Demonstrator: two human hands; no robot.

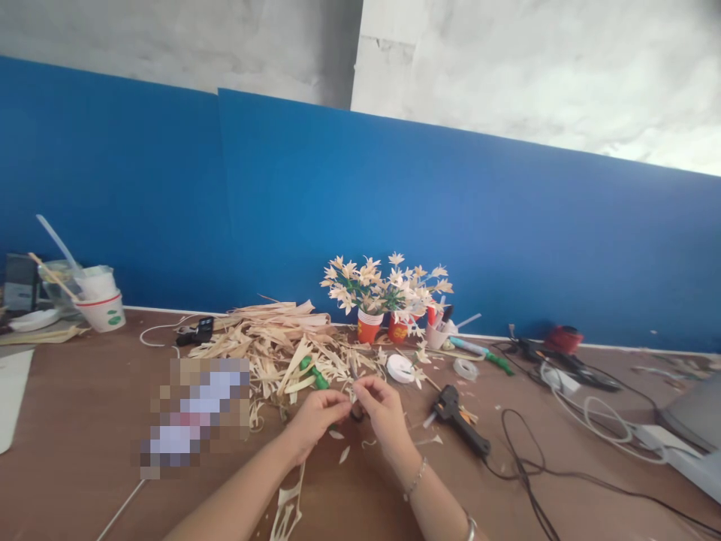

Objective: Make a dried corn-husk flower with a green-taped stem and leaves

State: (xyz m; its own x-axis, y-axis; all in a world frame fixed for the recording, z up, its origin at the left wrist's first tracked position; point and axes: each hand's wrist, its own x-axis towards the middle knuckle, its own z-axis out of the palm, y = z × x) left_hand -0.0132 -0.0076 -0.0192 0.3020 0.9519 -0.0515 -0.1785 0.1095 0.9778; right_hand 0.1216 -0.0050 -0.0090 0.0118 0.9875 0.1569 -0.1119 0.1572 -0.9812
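My left hand (318, 421) and my right hand (384, 413) meet in front of me over the table, fingertips pinched close together. A small pale piece shows between them, too small and blurred to name. Just behind the fingers lies something dark, partly hidden. A heap of dry, straw-coloured husk strips (270, 338) spreads beyond my left hand, with a green roll (320, 378) at its near edge. Below my left hand hangs or lies a cut husk strip (288, 505); I cannot tell which. Small petal-shaped scraps (344, 454) lie between my forearms.
Pale flowers (369, 279) stand in red paper cups (369, 328) at the back. Right of my hands are a black glue gun (462, 421), its cord, a white tape roll (399, 368) and cables. At left are a blurred-out phone-shaped object (194, 421) and a white cup (102, 312).
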